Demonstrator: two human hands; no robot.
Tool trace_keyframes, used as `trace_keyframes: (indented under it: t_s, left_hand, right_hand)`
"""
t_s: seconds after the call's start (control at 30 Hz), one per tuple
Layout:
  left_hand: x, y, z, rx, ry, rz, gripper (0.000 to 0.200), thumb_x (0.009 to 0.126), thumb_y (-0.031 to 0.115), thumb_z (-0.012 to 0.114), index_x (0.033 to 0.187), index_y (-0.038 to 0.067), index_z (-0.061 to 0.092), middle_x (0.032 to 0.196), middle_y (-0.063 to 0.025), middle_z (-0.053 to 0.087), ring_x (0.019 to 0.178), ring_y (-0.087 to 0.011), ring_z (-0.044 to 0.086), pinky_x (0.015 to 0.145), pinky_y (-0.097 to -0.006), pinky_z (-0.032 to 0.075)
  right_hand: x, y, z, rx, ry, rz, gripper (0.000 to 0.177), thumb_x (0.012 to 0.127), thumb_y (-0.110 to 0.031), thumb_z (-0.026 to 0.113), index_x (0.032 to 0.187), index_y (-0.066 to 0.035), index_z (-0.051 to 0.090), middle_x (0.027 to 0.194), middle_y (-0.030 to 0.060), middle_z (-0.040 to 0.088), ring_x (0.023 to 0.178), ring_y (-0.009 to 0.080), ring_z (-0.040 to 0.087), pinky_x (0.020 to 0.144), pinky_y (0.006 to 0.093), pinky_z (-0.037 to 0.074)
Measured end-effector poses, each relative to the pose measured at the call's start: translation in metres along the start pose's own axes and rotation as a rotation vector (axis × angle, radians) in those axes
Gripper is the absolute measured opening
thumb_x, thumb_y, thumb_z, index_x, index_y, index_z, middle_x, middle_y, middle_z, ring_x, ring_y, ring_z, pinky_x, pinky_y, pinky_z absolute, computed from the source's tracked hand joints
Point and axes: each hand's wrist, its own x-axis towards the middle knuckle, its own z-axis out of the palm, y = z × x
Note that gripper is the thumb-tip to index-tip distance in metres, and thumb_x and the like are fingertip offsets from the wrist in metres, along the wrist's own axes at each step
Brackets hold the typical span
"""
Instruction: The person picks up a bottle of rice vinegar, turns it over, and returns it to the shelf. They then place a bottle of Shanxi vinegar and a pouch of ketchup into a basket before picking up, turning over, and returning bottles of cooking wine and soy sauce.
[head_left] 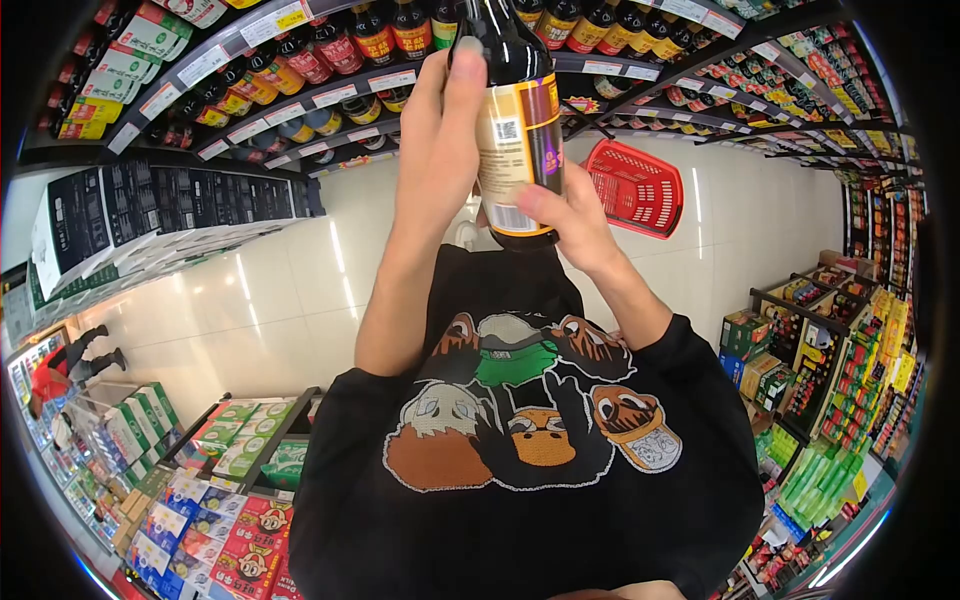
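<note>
Both my hands hold a dark glass sauce bottle [522, 150] upright in front of the shelves. Its cream, brown and orange label faces me, with a square code and a barcode low down. My left hand [440, 140] grips the upper left side near the shoulder, thumb on the glass. Around the lower right side my right hand [575, 215] is wrapped, its thumb pressed on the label beside the barcode. The bottle's top is cut off by the upper edge of the view.
Shelves of similar bottles [372, 38] curve across the top. A red shopping basket [660, 215] stands on the tiled floor [720, 220] right of my hands. Stacked dark cartons [180, 205] are at left, boxed goods [250, 540] lower left. A display rack [800, 330] stands at right. Another person [58, 368] is far left.
</note>
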Motion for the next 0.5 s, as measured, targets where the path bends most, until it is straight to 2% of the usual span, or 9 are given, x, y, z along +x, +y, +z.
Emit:
trace_keyframes:
  t_s: [0.03,0.1,0.13,0.17,0.2,0.23,0.27,0.33,0.5]
  left_hand:
    - [-0.001,-0.003,-0.002,-0.051,-0.009,-0.019,0.052,0.107,0.048,0.051,0.114,-0.003,0.059,0.091,-0.0010,0.062,0.085,-0.0077,0.052,0.078,-0.0249,0.043]
    - [0.000,-0.009,-0.005,-0.039,0.017,-0.041,0.053,0.109,0.048,0.045,0.115,-0.002,0.060,0.089,0.0007,0.060,0.083,-0.0069,0.051,0.075,-0.0243,0.042]
    - [0.003,-0.013,-0.009,-0.104,-0.051,-0.089,0.060,0.109,0.053,0.035,0.122,-0.001,0.060,0.105,-0.0052,0.064,0.094,-0.0112,0.059,0.083,-0.0268,0.048]
    - [0.005,-0.018,-0.012,-0.169,-0.119,-0.137,0.069,0.110,0.057,0.026,0.129,-0.001,0.059,0.120,-0.0111,0.068,0.105,-0.0155,0.066,0.090,-0.0294,0.053]
    - [0.010,-0.021,-0.009,-0.223,-0.179,-0.222,0.092,0.102,0.074,0.015,0.128,-0.002,0.060,0.120,-0.0159,0.068,0.097,-0.0215,0.071,0.080,-0.0331,0.060]
    - [0.008,-0.021,-0.006,-0.223,-0.178,-0.220,0.092,0.102,0.074,0.015,0.128,-0.002,0.060,0.120,-0.0159,0.068,0.097,-0.0215,0.071,0.080,-0.0331,0.060]
    - [0.004,-0.019,-0.002,-0.374,-0.264,-0.276,0.099,0.097,0.080,0.014,0.127,-0.002,0.060,0.120,-0.0175,0.068,0.093,-0.0236,0.071,0.076,-0.0350,0.061]
    - [0.000,-0.005,0.005,-0.524,-0.359,-0.332,0.111,0.088,0.091,0.015,0.126,-0.003,0.061,0.117,-0.0192,0.067,0.090,-0.0286,0.071,0.071,-0.0392,0.062]
    - [-0.001,-0.008,0.002,-0.539,-0.426,-0.356,0.109,0.090,0.089,0.015,0.125,-0.003,0.061,0.115,-0.0170,0.066,0.089,-0.0287,0.070,0.067,-0.0385,0.060]
  right_hand:
    - [0.000,0.000,0.000,0.000,0.000,0.000,0.050,0.096,-0.020,0.070,0.135,0.004,0.052,0.117,0.0116,0.068,0.100,0.0187,0.069,0.090,0.0354,0.057]
    - [0.000,-0.002,0.001,0.050,-0.071,0.022,0.068,0.093,-0.046,0.063,0.135,0.006,0.050,0.111,0.0205,0.068,0.086,0.0311,0.073,0.080,0.0403,0.060]
    - [0.000,-0.007,0.007,0.083,-0.060,0.070,0.081,0.087,-0.057,0.063,0.136,0.006,0.048,0.107,0.0214,0.067,0.079,0.0321,0.072,0.069,0.0376,0.061]
    - [0.000,-0.006,0.007,0.083,-0.062,0.071,0.081,0.087,-0.057,0.063,0.136,0.006,0.048,0.107,0.0214,0.067,0.079,0.0321,0.072,0.069,0.0376,0.061]
    - [-0.001,-0.004,0.006,0.254,-0.166,0.066,0.074,0.090,-0.049,0.063,0.136,0.006,0.048,0.108,0.0218,0.067,0.082,0.0326,0.073,0.073,0.0402,0.060]
    - [-0.001,-0.001,0.004,0.424,-0.269,0.061,0.066,0.094,-0.042,0.062,0.136,0.007,0.047,0.110,0.0221,0.066,0.085,0.0331,0.073,0.078,0.0429,0.060]
    - [0.001,0.003,0.003,0.430,-0.310,0.068,0.076,0.091,-0.052,0.063,0.139,0.005,0.045,0.110,0.0230,0.066,0.084,0.0339,0.073,0.070,0.0411,0.061]
    - [0.001,0.004,0.007,0.485,-0.344,0.081,0.077,0.091,-0.054,0.062,0.139,0.004,0.046,0.110,0.0229,0.066,0.084,0.0335,0.073,0.067,0.0397,0.061]
    - [0.001,0.005,0.009,0.504,-0.358,0.095,0.078,0.090,-0.059,0.061,0.138,0.001,0.047,0.109,0.0222,0.066,0.083,0.0326,0.073,0.058,0.0358,0.059]
